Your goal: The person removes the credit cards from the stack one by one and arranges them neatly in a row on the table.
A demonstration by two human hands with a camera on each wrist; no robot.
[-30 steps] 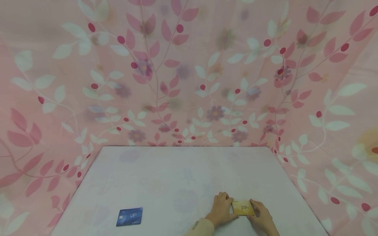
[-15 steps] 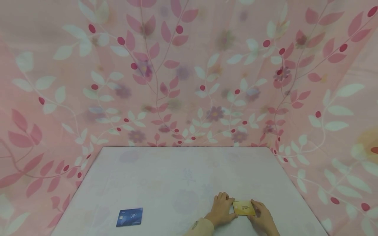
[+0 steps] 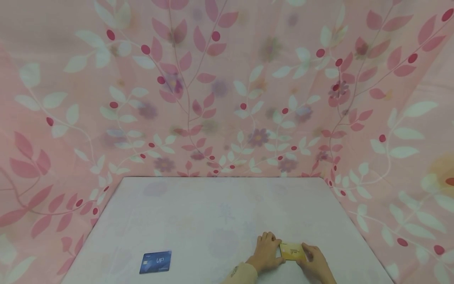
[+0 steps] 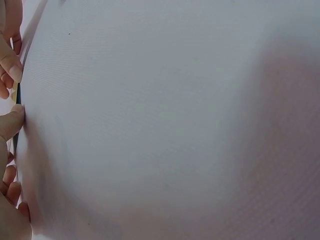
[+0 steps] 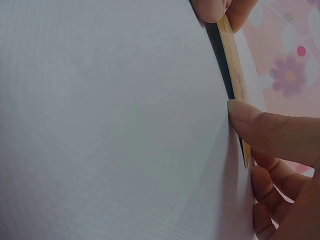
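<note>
A gold card (image 3: 292, 251) with small print on its face is at the right front of the white table. My left hand (image 3: 265, 251) pinches its left end between thumb and fingers. My right hand (image 3: 317, 263) holds the right end the same way. Seen nearly edge-on in the right wrist view, the gold card (image 5: 231, 55) has a dark band along its underside; whether that is shadow or another layer I cannot tell. The left wrist view catches only a sliver of it between the fingertips. A blue card (image 3: 155, 262) marked VIP lies flat on the left.
The white table (image 3: 198, 213) has a faint flower pattern. Pink leaf-printed cloth (image 3: 227, 98) walls it in at the back and on both sides.
The gold card has shifted slightly right, and its large central lettering has given way to small print. My right fingers have moved slightly along its right end. The blue card stays put.
</note>
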